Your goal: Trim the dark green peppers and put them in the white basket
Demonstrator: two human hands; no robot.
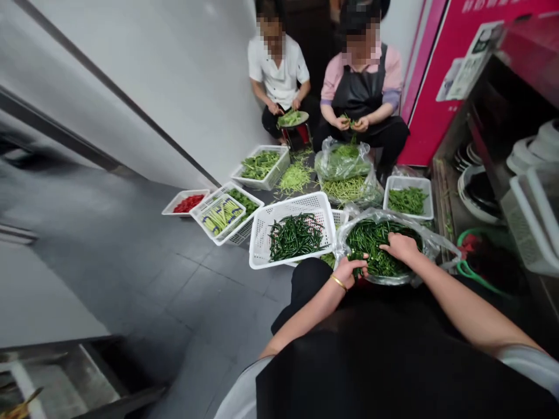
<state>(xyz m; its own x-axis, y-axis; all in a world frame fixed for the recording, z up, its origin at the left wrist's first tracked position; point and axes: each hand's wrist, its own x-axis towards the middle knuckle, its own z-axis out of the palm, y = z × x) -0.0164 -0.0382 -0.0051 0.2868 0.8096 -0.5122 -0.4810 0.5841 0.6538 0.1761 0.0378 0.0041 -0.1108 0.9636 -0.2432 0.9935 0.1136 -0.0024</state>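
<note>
Two hands, head view. Left hand [346,271], at 8 o'clock of the clear plastic bag [432,240], fingers clamped on some green chilies [369,235]; most lie inside the bag. Right hand [402,247], 3 o'clock, touches that pile; can't tell whether fingers grip. White basket [262,233], more chilies, 9 o'clock.

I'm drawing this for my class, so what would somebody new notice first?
Probably the big bright pink panel at the upper right. Then the bright red pieces in the leftmost white basket, standing out among so much green. Closer in, the eye may land on the left hand, with its gold bracelet, and the right hand, both at the heap of long dark green peppers in the clear plastic bag.
</note>
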